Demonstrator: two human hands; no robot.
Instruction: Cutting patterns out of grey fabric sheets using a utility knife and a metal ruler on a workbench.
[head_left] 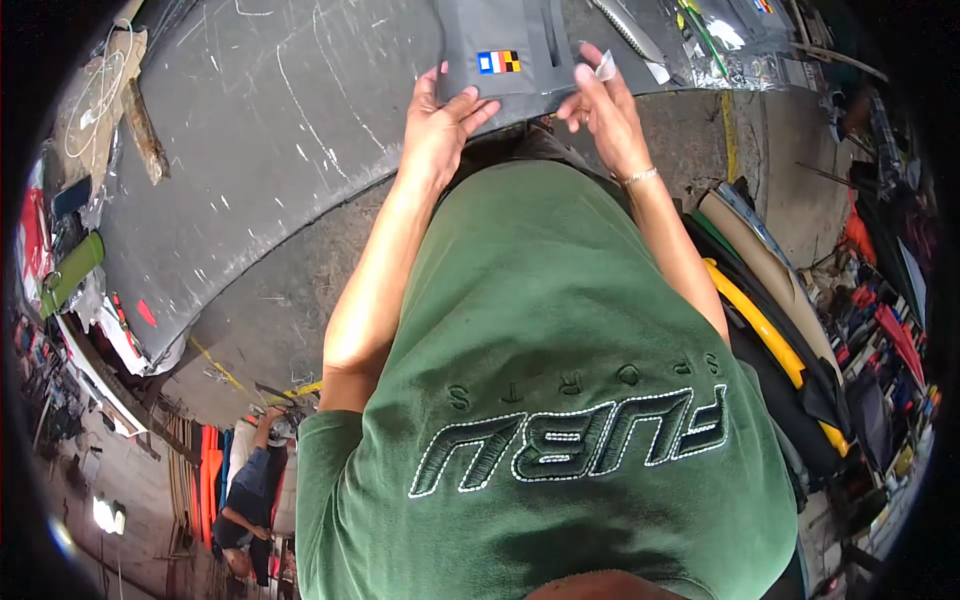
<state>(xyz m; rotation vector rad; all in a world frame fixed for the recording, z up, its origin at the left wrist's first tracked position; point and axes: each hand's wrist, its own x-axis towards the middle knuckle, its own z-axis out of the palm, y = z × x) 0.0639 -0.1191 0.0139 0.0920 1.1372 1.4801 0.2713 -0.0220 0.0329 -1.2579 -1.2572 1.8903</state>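
A grey flat piece of fabric with a slot along its right part lies at the near edge of the dark table. On it is a small patch with blue, white, red, yellow and black fields. My left hand grips the fabric's near left corner, thumb on top. Beside its right edge, my right hand is raised, pinching a small whitish, see-through scrap of film at the fingertips. The fabric's far end is cut off by the upper rim of the picture.
The scratched dark table curves around my front. A grey ridged strip and clear plastic bags lie right. Cardboard lies far left. Fabric rolls stand on my right. Another person is in the lower left background.
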